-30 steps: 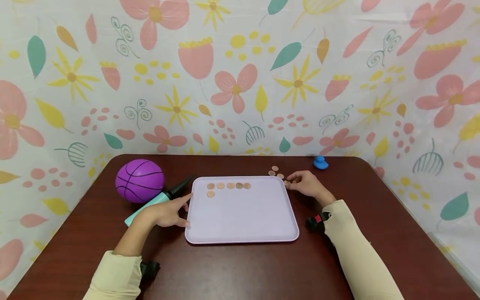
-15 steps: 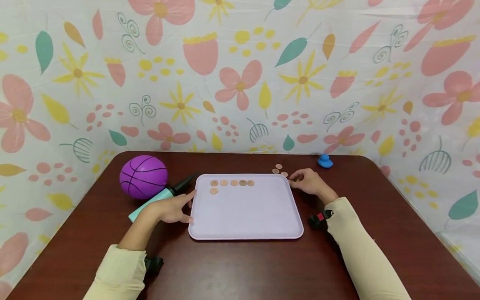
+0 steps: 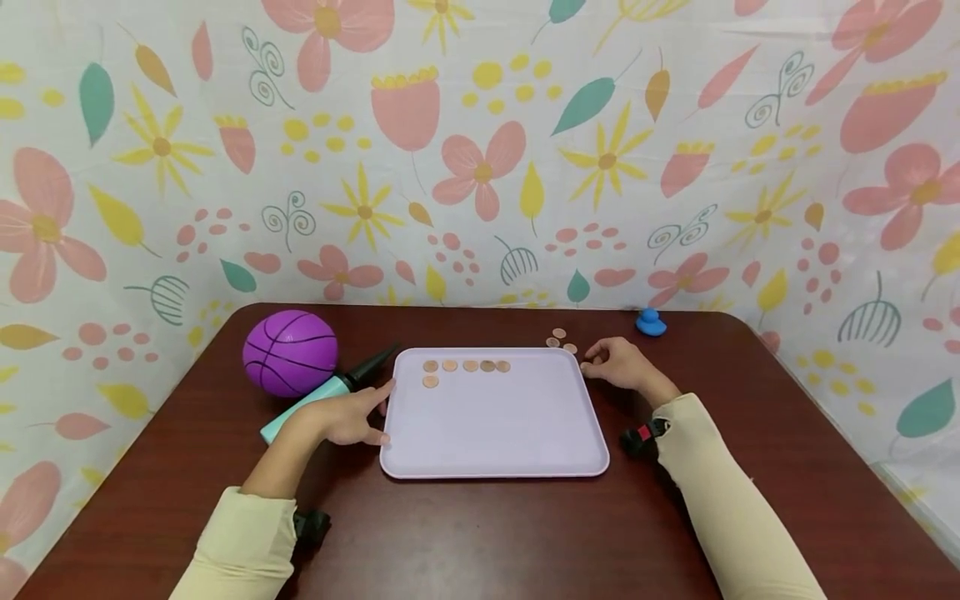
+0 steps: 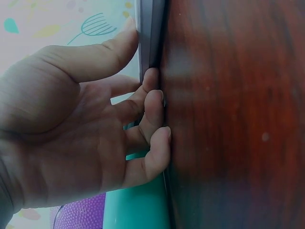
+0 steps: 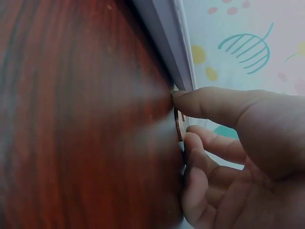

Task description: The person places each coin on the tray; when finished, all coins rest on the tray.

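A pale lilac tray point(image 3: 495, 425) lies on the table, with several copper coins point(image 3: 470, 366) in a row near its far edge. One more coin point(image 3: 431, 382) lies below the row's left end. My left hand point(image 3: 347, 419) rests at the tray's left side, thumb and index finger spread and touching the rim. At the far right corner, my right hand point(image 3: 621, 367) pinches a coin point(image 5: 180, 125) between thumb and fingers, low at the tabletop, as the right wrist view shows. Three loose coins point(image 3: 570, 349) lie on the table just left of that hand.
A purple basketball point(image 3: 291, 353) sits at the back left, beside a turquoise hand pump with a black nozzle point(image 3: 303, 406) lying behind my left hand. A small blue rubber duck point(image 3: 650, 322) stands at the back right. A floral curtain point(image 3: 480, 167) rises behind the table point(image 3: 480, 533).
The head view has shifted slightly, so everything appears a little to the right. My right fingers have closed over the coin by the tray's corner; my left hand stays at the rim.
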A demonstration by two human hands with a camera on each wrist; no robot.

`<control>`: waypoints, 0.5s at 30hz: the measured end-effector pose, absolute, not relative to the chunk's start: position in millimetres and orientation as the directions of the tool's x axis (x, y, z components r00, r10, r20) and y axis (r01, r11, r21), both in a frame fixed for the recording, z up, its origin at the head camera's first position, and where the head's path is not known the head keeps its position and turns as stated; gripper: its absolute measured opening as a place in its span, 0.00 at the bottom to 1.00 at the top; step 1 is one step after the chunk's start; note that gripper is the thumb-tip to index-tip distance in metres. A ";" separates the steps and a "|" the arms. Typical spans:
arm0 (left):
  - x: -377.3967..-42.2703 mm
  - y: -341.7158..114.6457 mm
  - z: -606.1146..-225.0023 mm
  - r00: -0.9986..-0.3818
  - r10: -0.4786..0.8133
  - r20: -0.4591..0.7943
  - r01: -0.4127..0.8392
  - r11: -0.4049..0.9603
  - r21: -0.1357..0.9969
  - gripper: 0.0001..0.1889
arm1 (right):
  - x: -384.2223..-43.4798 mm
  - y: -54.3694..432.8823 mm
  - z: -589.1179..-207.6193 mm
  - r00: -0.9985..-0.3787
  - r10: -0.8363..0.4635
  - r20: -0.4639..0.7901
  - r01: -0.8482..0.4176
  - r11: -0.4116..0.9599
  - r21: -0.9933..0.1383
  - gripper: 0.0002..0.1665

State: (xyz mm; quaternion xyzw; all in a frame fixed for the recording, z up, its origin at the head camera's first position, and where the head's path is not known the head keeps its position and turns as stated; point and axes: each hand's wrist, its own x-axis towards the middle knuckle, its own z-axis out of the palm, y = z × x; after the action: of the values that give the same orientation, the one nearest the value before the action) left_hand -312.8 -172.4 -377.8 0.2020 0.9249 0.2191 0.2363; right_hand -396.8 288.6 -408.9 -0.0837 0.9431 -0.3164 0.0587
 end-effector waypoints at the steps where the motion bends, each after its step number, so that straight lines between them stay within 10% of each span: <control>1: -312.4 -172.4 -377.5 -0.807 0.476 -0.349 0.268 0.822 0.502 0.50 | -395.9 289.4 -408.3 -0.979 -0.194 -0.067 -0.113 0.781 -0.614 0.20; 15: -316.2 -169.7 -375.4 -0.770 0.495 -0.402 0.299 0.837 0.458 0.48 | -396.5 294.7 -402.0 -0.946 -0.291 -0.146 -0.150 0.789 -0.596 0.17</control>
State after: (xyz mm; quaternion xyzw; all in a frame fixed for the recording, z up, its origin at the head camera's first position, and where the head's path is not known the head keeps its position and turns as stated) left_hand -316.2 -169.7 -375.4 0.2155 0.9219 0.1873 0.2619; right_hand -396.5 294.7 -402.0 -0.1175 0.9386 -0.3030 0.1156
